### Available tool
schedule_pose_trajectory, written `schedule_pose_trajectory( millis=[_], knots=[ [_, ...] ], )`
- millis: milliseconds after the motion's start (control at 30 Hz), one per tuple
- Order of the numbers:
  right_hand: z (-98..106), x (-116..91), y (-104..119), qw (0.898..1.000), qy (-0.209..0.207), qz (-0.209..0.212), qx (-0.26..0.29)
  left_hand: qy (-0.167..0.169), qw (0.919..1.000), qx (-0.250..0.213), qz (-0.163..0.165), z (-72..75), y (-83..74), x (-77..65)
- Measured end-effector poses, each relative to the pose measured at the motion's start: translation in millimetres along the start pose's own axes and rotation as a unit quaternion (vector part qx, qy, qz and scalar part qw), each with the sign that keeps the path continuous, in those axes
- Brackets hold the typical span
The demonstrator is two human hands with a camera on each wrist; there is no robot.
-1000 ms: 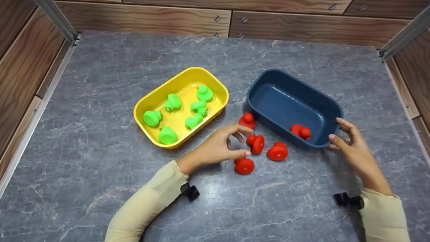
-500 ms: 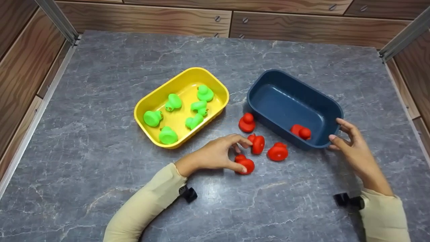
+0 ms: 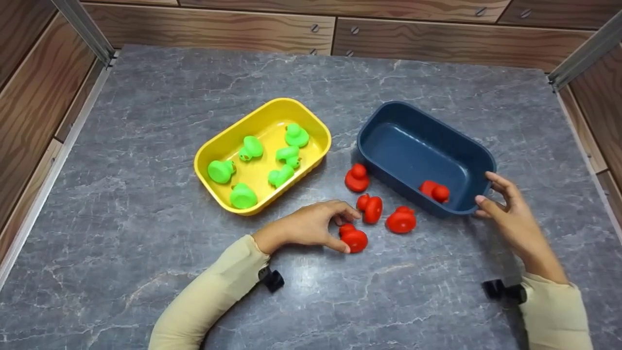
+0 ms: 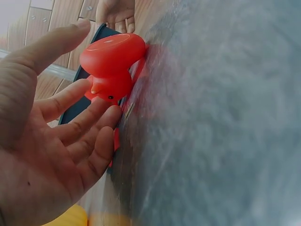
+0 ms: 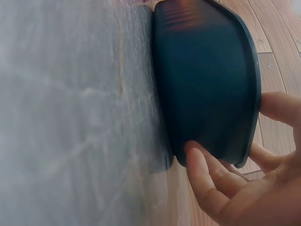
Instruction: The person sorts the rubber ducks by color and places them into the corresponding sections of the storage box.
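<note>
Left hand (image 3: 311,224): fingers parted, clasping nothing.
Red duck (image 3: 354,240): between thumb and fingers on the surface (image 3: 350,311), well inside its side edges; an off-centre squeeze may spin it.
Neighbouring duck (image 3: 372,209): so close, we might knock it.
Right hand (image 3: 517,221): fingers grasp the blue bin (image 3: 413,158); tugging may drag it.

Booth-like workspace: marbled tabletop (image 3: 340,80), wood-grain panels (image 3: 209,26), metal corner posts (image 3: 86,31).
</note>
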State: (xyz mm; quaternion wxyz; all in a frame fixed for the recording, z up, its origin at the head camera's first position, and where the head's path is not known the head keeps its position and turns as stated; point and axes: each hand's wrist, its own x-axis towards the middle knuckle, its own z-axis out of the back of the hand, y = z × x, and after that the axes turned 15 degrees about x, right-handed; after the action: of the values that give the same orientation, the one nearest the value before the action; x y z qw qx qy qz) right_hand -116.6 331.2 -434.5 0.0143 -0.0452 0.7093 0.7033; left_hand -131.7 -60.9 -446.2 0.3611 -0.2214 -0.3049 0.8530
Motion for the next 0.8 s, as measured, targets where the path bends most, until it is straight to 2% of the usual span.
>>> schedule_pose_trajectory(
  millis=[233, 567, 800],
  knots=[
    [-0.3, 0.0, -0.8, 1.000, -0.002, 0.002, 0.002, 0.029, 0.9989, 0.035, 0.010, 0.3, -0.7, 3.5],
    [-0.3, 0.5, 0.4, 1.000, -0.003, -0.009, -0.025, 0.040, 0.9963, 0.076, 0.002, 0.0, -0.1, 6.5],
    [0.2, -0.7, -0.3, 1.000, -0.006, -0.012, -0.022, 0.047, 0.9956, 0.081, 0.005, 0.3, -0.9, 6.7]
  ],
)
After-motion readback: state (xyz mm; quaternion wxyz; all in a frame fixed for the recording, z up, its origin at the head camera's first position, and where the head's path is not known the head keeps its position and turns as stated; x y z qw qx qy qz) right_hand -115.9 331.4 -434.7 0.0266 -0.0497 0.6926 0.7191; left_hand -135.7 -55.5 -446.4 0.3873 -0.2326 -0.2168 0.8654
